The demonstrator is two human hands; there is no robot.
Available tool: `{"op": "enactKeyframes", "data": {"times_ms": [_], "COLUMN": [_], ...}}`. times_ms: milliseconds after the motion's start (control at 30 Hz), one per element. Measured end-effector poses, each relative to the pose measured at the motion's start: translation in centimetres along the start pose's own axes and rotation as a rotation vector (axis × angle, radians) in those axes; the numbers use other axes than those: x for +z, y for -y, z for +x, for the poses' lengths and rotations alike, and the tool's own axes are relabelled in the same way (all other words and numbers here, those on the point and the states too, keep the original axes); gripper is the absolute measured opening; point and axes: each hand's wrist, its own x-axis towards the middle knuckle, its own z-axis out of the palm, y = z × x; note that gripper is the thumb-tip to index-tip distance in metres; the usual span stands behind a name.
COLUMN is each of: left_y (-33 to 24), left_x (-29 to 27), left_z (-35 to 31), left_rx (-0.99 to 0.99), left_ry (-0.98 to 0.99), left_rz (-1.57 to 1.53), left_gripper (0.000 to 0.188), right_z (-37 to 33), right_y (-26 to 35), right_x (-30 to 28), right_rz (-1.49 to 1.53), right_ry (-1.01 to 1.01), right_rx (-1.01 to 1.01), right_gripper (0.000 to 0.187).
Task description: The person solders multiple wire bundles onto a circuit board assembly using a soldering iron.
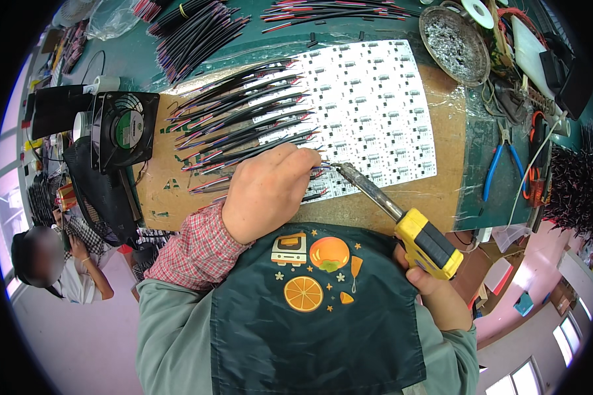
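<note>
My right hand [418,273] grips a soldering iron [425,240] with a yellow and black handle, its metal shaft slanting up and left. The tip meets the lower left part of a white sheet of circuit boards [369,112], right beside my left fingertips. My left hand [273,187] is closed in a pinch on thin wire ends. Under and above that hand, black-sleeved wires [244,112] with red and blue ends lie in rows, their right ends over the sheet's left side. The exact contact point is too small to make out.
A brown board [448,131] lies beneath the sheet. To the left stands a black fan [125,130]. At the right are a round dish of metal scraps [454,46], blue-handled pliers [501,158] and an orange-handled tool [536,158]. Wire bundles [194,36] lie behind; another person [79,263] sits left.
</note>
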Motion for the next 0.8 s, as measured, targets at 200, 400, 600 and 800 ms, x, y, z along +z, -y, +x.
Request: {"op": "enactKeyframes", "data": {"times_ms": [200, 400, 600, 800], "left_y": [-0.14, 0.01, 0.01, -0.38], "left_x": [-0.09, 0.03, -0.08, 0.33], "left_z": [0.28, -0.16, -0.02, 0.02], "left_rx": [-0.025, -0.031, 0.001, -0.037], "left_ry": [-0.023, -0.027, -0.013, 0.023], "left_rz": [-0.054, -0.058, -0.048, -0.042], "left_gripper": [0.012, 0.013, 0.014, 0.015], "right_z": [-0.21, -0.33, -0.54, -0.21], "right_y": [-0.11, -0.60, -0.06, 0.05], "right_x": [0.39, -0.07, 0.23, 0.32], "right_rz": [0.030, 0.066, 0.083, 0.145], "right_ry": [-0.035, -0.019, -0.043, -0.027], "right_rx": [0.014, -0.020, 0.060, 0.085], "right_gripper": [0.031, 0.029, 0.027, 0.025]}}
